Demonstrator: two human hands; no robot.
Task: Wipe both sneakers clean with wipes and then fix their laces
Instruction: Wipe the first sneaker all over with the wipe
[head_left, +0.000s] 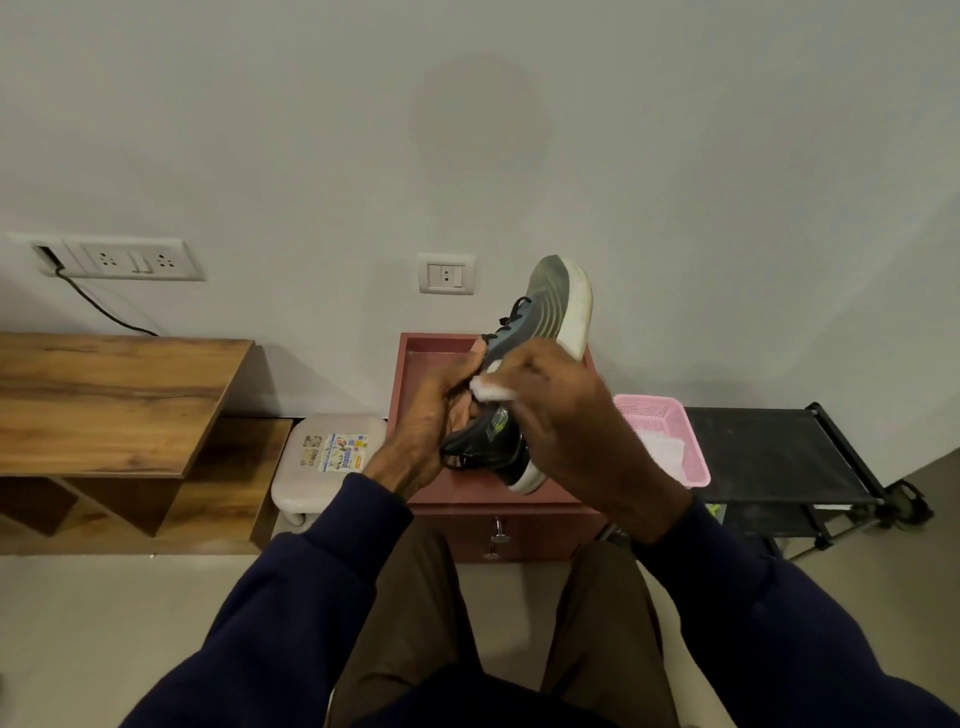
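In the middle of the frame, the fingers of the right hand (576, 415) are curling over a white wipe (491, 391) and pressing it on the dark side of the sneaker (550, 306). The fingers of the left hand (431, 421) are closing around the sneaker's opening, below the black laces (511, 312), and are holding the shoe in the air. The sneaker is pointing its toe up toward the wall, and its white sole is facing the right side. Behind and under it a reddish cabinet (415, 374) is standing. Just to the right a pink basket (670, 415) is sitting, with a black rack (769, 447) farther right. At the left, a white stool (332, 447) is standing beside a wooden bench (104, 395).
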